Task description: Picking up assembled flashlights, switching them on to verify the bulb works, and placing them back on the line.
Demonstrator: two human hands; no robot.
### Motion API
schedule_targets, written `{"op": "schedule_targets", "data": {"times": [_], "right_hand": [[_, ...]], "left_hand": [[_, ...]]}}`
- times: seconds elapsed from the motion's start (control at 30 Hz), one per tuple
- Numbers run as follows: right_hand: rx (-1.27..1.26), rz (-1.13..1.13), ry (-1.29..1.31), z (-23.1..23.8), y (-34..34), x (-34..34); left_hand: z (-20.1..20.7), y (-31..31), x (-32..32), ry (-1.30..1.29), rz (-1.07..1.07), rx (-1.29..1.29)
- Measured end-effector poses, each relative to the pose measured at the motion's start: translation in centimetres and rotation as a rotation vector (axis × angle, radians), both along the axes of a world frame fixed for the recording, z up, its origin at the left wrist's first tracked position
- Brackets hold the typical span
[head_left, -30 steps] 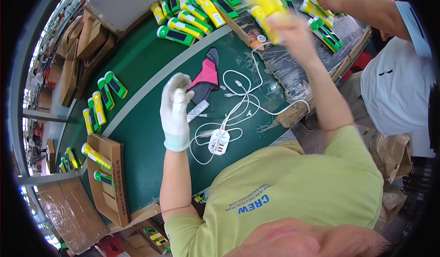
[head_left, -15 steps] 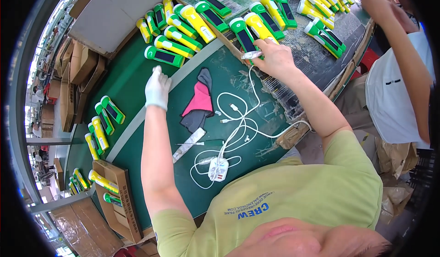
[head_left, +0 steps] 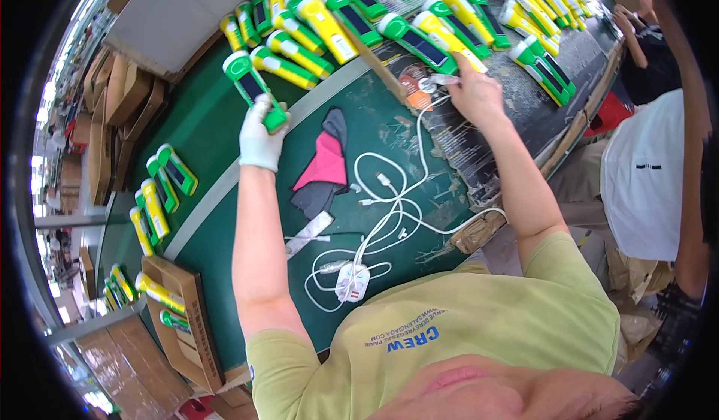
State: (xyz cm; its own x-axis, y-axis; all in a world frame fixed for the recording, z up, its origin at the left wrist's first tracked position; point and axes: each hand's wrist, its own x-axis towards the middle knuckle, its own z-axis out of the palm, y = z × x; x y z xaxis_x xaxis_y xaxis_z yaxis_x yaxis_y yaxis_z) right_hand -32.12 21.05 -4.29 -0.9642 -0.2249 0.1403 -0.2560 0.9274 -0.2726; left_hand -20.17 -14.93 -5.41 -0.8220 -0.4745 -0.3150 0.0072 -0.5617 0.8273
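Observation:
My gloved left hand (head_left: 260, 141) is closed round the lower end of a green flashlight (head_left: 251, 84) with a dark solar panel, its white head pointing away from me. On the right, my bare right hand (head_left: 479, 96) pinches the white plug end of a cable (head_left: 425, 139) beside a round orange label. Its index finger reaches to the tail of a yellow flashlight (head_left: 442, 33); whether they touch, I cannot tell. Just left of that lies another green flashlight (head_left: 416, 44). Beyond my left hand, several yellow and green flashlights (head_left: 290, 68) stand close together on the green belt.
White cables run to a white charger block (head_left: 352, 281) on the green table. A pink and grey cloth (head_left: 328, 161) lies between my arms. More flashlights (head_left: 153, 204) sit at left, above an open carton (head_left: 196, 322). At right, a co-worker in a white shirt (head_left: 644, 173) stands near the cardboard-covered surface.
My left hand has closed on the green flashlight and drawn it out of the group toward me. My right hand has shifted right with the cable; the green flashlight near it now lies more slanted.

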Motion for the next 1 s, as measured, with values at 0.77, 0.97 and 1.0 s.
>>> {"op": "schedule_targets", "data": {"times": [0.77, 0.97, 1.0], "right_hand": [[-1.420, 0.842, -0.702, 6.5, -10.7, 21.2], [-1.319, 0.629, -0.776, 9.3, -10.1, 21.0], [-1.318, 0.611, -0.790, 9.2, -10.0, 20.5]], "left_hand": [[10.0, 5.9, 23.6, -0.180, -0.161, -0.364], [8.5, 3.3, 23.6, -0.080, 0.053, -0.237], [7.8, 1.0, 24.0, 0.016, 0.157, -0.235]]}}
